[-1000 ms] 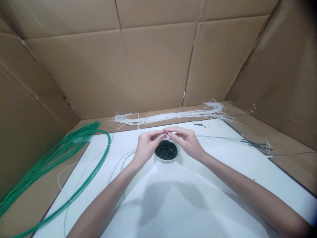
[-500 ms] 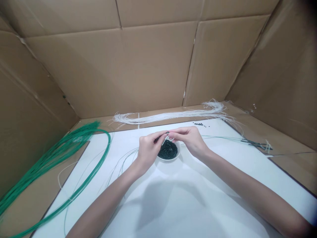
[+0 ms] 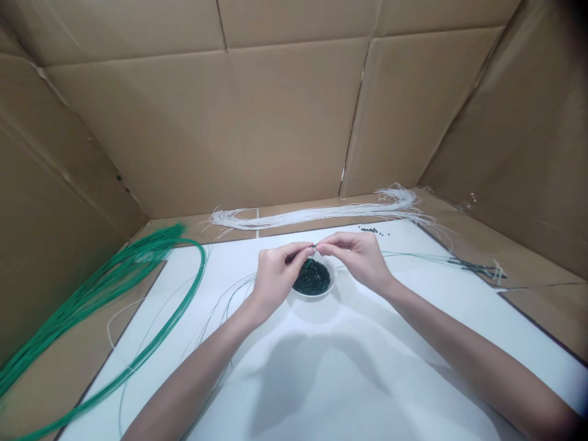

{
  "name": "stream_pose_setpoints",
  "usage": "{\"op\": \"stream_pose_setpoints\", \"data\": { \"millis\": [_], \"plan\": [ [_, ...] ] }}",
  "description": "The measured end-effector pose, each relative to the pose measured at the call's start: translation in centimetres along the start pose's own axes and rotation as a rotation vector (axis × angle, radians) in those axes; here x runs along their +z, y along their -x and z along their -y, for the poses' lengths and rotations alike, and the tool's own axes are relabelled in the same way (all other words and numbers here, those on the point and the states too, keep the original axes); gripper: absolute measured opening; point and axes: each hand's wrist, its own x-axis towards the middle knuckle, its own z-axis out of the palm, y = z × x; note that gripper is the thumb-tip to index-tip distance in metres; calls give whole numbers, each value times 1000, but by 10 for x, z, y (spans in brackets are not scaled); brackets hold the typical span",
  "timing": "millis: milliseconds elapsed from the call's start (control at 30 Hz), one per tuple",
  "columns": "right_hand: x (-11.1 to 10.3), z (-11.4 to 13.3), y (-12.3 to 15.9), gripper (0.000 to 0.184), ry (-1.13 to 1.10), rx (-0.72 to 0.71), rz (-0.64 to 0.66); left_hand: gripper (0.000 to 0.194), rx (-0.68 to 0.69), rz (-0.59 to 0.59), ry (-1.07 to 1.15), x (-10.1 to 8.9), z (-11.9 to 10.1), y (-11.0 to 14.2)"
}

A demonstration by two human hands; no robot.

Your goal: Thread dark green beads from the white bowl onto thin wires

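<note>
Above a white dish (image 3: 331,275) of black beads (image 3: 311,277) on the white tabletop (image 3: 413,343), the left hand (image 3: 277,288) and right hand (image 3: 356,260) meet, each grip clenched in a fingertip pinch on a fine wire (image 3: 309,260) carrying a tiny dark bead (image 3: 313,246). A loosened pinch could let the small, rounded bead slip from the thin, springy wire and drop among the others.

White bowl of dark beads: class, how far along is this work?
Done: dark beads bunched on thin green strands at right. In hand: left hand and right hand pinch a thin strand above the bowl. Left: the bowl is well filled; the white bundle and green bundle show no beads.
</note>
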Motion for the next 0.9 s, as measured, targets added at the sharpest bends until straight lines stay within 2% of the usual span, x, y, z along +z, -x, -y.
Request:
{"op": "stream_pose_setpoints", "data": {
  "millis": [167, 333, 400, 467, 567, 633, 700, 767, 833, 900],
  "plan": [
    [-3, -2, -4, 13, -37, 36, 64, 23, -48, 69, 54, -3, 3, -4],
    [-10, -3, -12, 29, -176, 129, 171, 27, -216, 91, 286, -4, 7, -10],
    [-13, -3, -13, 25, -131, 55, 228, 29, -286, 133, 377, -5, 8, -12],
    [-15, -3, -13, 20, -7, -97, 268, 31, -343, 189, 443, -6, 7, -13],
    [-18, -3, -12, 13, 144, -336, 249, 33, -395, 271, 498, -8, 6, -13],
    [-17, -2, -10, 12, 176, -399, 226, 33, -398, 303, 501, -8, 6, -13],
    [-15, -2, -8, 12, 173, -357, 201, 31, -376, 319, 492, -8, 6, -12],
    [-10, -2, -6, 12, 128, -244, 143, 27, -343, 316, 473, -7, 6, -11],
    [-5, -4, -4, 13, 70, -140, 74, 25, -328, 284, 441, -6, 5, -10],
    [-1, -5, -3, 13, 61, -96, 41, 26, -327, 243, 406, -4, 4, -9]
  ]
}}
